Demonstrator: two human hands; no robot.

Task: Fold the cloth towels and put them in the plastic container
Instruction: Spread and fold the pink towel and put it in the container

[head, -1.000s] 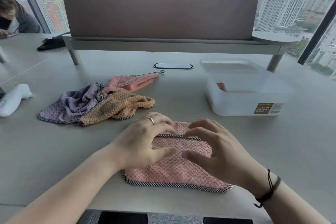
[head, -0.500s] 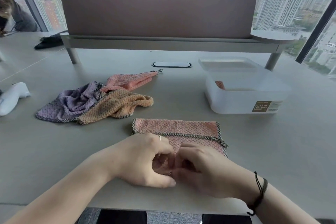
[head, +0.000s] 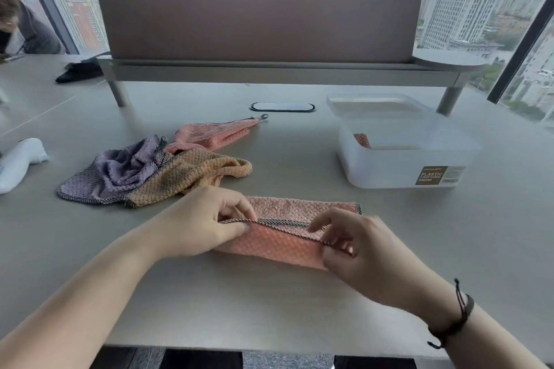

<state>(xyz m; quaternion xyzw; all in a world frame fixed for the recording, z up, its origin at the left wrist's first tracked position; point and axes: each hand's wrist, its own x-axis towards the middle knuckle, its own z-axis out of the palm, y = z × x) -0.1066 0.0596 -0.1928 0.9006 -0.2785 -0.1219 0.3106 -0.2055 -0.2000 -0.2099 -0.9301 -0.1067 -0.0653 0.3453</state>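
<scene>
A pink towel [head: 287,237] with a dark checked hem lies in front of me, its near part lifted and turned over toward the far part. My left hand [head: 207,222] pinches the hem at its left end. My right hand [head: 353,246] pinches the same hem near the right end. The translucent plastic container [head: 398,165] stands open at the right, with a folded pinkish towel [head: 362,140] showing inside. A heap of unfolded towels lies at the left: purple [head: 117,171], orange [head: 192,174] and pink [head: 209,135].
The container's lid [head: 374,103] lies behind it. A raised shelf with a brown divider panel [head: 257,18] spans the back of the table. A white object [head: 18,162] sits at the left edge. Another person [head: 21,27] sits at the far left.
My hands went from pressing flat on the towel to gripping its near edge, then lifted that hem up and away from me, spreading apart along it.
</scene>
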